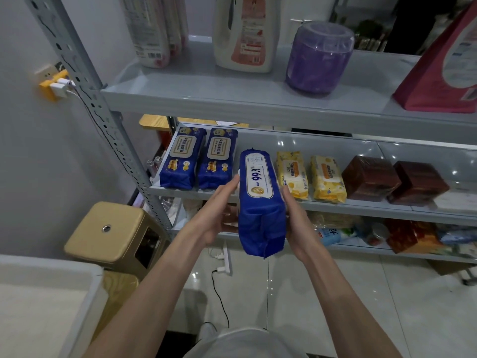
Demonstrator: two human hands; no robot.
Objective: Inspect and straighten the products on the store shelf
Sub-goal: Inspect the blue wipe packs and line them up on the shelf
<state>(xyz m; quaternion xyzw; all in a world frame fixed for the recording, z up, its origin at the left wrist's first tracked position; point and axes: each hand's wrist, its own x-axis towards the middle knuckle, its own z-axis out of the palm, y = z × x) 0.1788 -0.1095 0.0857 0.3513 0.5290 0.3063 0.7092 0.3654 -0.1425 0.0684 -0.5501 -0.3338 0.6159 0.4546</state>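
Note:
A blue pack of wet wipes with a white "99.9" label hangs lengthwise in front of the middle shelf, held between both hands. My left hand lies against its left side with straight fingers. My right hand holds its right side, fingers hidden behind the pack. On the shelf lie two blue wipe packs at the left, two yellow wipe packs right of the held pack, and two dark red boxes further right.
The top shelf carries a detergent bottle, a purple jar, a red bag and a white pack. A gold stool stands at lower left. A power strip and cable lie on the floor. The bottom shelf holds mixed goods.

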